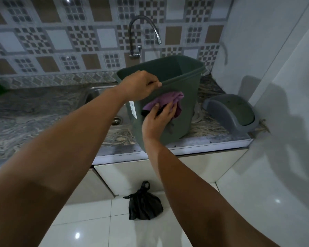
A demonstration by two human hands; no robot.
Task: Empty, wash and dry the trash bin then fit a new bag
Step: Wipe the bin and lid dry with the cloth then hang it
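Head view shows the green trash bin (169, 82) standing tilted on the stone counter (34, 111), at its front edge, just right of the steel sink (103, 97) and below the faucet (143, 31). Left hand (141, 86) grips the near rim, fingers curled over the edge. Right hand (159, 116) presses a purple cloth (169, 100) flat against the bin's outer front wall, fingers mostly extended over the fabric. The step in hand appears to be drying. The bin looks like thin moulded plastic: light, fairly stiff at the rolled rim, more flexible mid-wall, and probably slippery where wet. Hold it at the rim, as here; a grip on the smooth wall is likely to slide. With part of the base apparently overhanging the counter edge, releasing the rim could let it tip. The grey swing lid (230, 111) lies on the counter near the bin's right side. A tied black bag (144, 205) sits on the floor below.
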